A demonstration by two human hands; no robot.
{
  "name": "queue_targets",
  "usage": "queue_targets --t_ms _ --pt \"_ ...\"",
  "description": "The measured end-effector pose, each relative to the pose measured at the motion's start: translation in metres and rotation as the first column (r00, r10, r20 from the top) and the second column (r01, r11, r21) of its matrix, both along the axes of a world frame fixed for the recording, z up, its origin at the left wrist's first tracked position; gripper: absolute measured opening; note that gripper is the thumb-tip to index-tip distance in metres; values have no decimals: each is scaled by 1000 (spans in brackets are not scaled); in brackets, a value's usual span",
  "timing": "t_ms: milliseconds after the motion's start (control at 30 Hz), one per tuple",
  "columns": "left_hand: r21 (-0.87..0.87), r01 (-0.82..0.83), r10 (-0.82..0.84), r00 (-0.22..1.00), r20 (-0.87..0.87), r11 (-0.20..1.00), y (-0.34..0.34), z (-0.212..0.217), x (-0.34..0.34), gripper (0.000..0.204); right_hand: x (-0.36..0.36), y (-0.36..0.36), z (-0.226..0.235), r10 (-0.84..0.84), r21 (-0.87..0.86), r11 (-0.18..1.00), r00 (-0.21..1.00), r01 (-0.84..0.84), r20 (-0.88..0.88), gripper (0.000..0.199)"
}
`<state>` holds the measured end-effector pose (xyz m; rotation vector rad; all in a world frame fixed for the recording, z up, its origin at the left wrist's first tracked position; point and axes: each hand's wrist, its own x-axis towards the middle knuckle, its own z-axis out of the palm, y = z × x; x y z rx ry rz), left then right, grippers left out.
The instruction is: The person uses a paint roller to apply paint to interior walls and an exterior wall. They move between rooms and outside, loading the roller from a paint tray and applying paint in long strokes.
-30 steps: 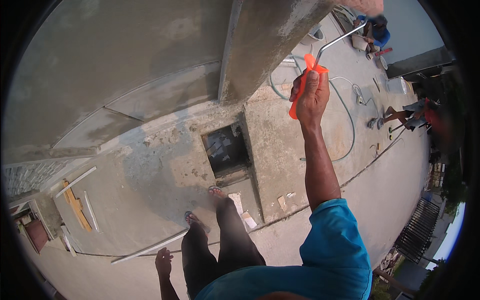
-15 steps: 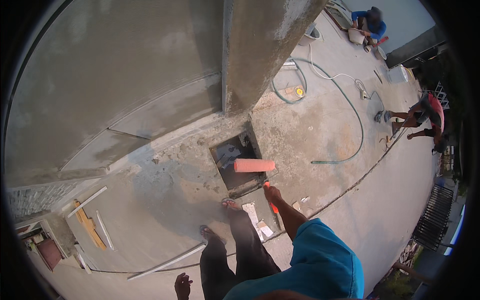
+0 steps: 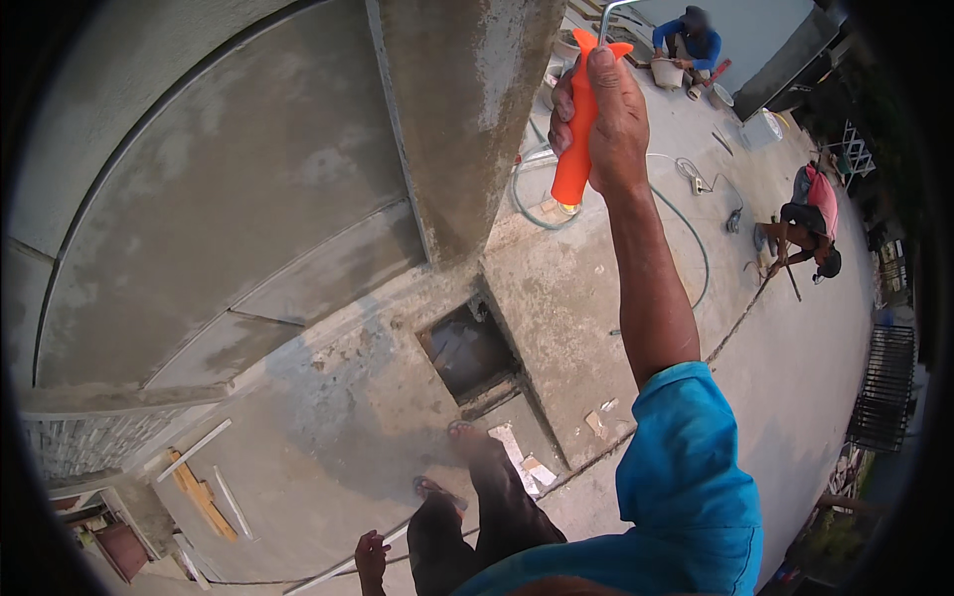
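Note:
My right hand (image 3: 618, 129) is raised high, wrapped round the orange handle of a paint roller (image 3: 573, 177). The roller's metal rod leaves the picture at the top edge, so its pink sleeve is hidden from me. Behind the raised hand stands a grey concrete pillar (image 3: 459, 119). It adjoins a plastered wall (image 3: 268, 149) with damp-looking darker patches. Low beside my legs hangs my left hand (image 3: 373, 556), its fingers loosely apart and holding nothing. In the floor ahead of my feet is a square pit (image 3: 467, 348) with dark, wet-looking contents.
A green hose (image 3: 704, 253) curves over the concrete floor at right. One person (image 3: 688, 45) in blue sits by buckets at the far right; another (image 3: 815, 214) bends over a floor groove. Wooden strips (image 3: 204, 497) lie at left, white board pieces (image 3: 517, 457) beside the pit.
My right hand has lifted the paint roller from above the pit to high in front of the pillar. The pink sleeve has left the picture. My left hand stays low.

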<state>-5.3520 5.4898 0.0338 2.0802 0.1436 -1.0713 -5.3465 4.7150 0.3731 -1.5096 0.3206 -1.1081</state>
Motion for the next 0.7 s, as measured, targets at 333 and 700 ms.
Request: queue_targets --t_ms 333,700 --pt "-49 -28 27 1000 -6 998 14 -4 -7 34 -65 10 -326 -331 -168 940 662 299 -673 53" --pt "107 -1 2 1000 -13 994 70 -11 -25 28 -218 167 -373 163 260 945 403 198 -901 66"
